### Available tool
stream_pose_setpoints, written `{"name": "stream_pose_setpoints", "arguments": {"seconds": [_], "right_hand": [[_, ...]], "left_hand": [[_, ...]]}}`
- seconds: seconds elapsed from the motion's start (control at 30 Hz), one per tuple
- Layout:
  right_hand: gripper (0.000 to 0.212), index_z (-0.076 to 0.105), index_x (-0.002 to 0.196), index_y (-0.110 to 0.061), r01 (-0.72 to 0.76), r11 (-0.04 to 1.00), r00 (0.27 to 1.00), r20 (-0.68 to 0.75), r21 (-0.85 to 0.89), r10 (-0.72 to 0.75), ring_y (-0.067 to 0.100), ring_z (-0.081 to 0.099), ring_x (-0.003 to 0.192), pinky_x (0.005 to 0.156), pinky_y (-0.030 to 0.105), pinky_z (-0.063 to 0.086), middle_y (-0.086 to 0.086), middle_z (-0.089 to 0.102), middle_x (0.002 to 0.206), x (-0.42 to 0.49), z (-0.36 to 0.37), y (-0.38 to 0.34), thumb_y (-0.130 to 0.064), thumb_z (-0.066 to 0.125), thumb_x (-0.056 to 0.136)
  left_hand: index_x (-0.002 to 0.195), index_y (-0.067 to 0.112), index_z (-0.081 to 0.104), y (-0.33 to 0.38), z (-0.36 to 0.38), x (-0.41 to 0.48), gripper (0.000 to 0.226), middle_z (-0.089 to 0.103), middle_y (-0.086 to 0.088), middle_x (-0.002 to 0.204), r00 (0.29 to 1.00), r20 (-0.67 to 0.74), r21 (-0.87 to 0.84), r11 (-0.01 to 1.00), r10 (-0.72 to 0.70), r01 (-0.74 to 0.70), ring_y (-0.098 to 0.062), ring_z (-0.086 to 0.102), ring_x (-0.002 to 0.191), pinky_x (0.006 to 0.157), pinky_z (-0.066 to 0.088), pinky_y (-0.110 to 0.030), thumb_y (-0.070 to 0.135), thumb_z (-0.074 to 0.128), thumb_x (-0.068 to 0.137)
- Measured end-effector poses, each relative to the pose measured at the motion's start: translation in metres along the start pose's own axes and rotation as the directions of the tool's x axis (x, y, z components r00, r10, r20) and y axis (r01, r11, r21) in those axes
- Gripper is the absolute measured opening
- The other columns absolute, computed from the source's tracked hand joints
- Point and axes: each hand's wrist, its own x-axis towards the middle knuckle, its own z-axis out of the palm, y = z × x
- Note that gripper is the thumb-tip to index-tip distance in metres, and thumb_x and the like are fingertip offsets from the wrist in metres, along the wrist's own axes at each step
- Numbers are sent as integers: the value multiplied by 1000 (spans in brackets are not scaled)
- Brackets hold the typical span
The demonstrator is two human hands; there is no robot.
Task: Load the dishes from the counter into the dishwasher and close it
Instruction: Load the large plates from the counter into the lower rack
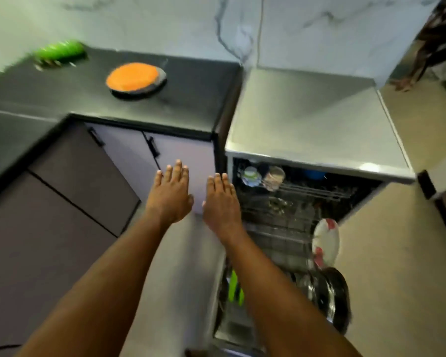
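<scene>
An orange plate (132, 76) lies on top of a dark plate (150, 90) on the black counter (191, 104). A green stack of dishes (61, 49) sits at the counter's far left, blurred. The dishwasher (317, 140) stands open at the right, both racks pulled out. Its upper rack (317, 191) carries glasses and a cup. The lower rack (276, 243) holds a white and red plate (326, 240), dark and steel plates (327, 295) and green cutlery (234, 288). My left hand (170, 194) and my right hand (220, 202) are stretched forward, flat, fingers apart, holding nothing, in front of the cabinet.
Cabinet doors with black handles (153, 148) run below the counter. The marble wall (165, 21) backs the counter. The dishwasher's steel top (307, 119) is bare. A person's bare foot (403, 85) shows at the top right on the beige floor (397, 253).
</scene>
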Motion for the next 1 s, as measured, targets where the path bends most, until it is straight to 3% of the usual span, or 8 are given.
{"name": "stream_pose_setpoints", "arguments": {"seconds": [0.2, 0.37, 0.67, 1.0], "right_hand": [[67, 8, 154, -5, 163, 985, 976, -134, -54, -169, 29, 1, 150, 120, 41, 5, 14, 8, 162, 45, -48, -126, -24, 42, 100], [66, 10, 154, -6, 279, 955, 936, -197, -98, -293, 28, 0, 150, 120, 40, 5, 13, 9, 162, 74, -68, -196, -23, 43, 99], [70, 4, 154, -7, 346, 920, 915, -151, -186, -375, 30, -4, 150, 121, 42, 6, 14, 2, 162, 145, -50, -252, -24, 44, 99], [72, 7, 155, -8, 374, 909, 919, -60, -183, -390, 30, -1, 150, 121, 43, 6, 14, 3, 162, 279, -1, -268, -21, 48, 97]], "left_hand": [[156, 7, -8, -124, -53, -37, 78, -14, -12, 164, 986, -120, 6, 993, -114, 116, -30, -5, 152, 122, -1, -47, 39, 39, 102], [157, 8, -8, -201, -82, -44, 76, -16, -11, 163, 957, -201, -60, 977, -210, 202, -30, -7, 152, 123, -2, -46, 38, 37, 103], [157, 11, -9, -264, -73, -19, 74, -18, -9, 163, 949, -206, -106, 969, -239, 221, -28, -11, 151, 121, -6, -45, 37, 35, 103], [157, 12, -7, -326, -60, 113, 75, -16, -9, 164, 955, -125, -137, 958, -270, 253, -28, -10, 151, 121, -4, -45, 40, 36, 103]]}}
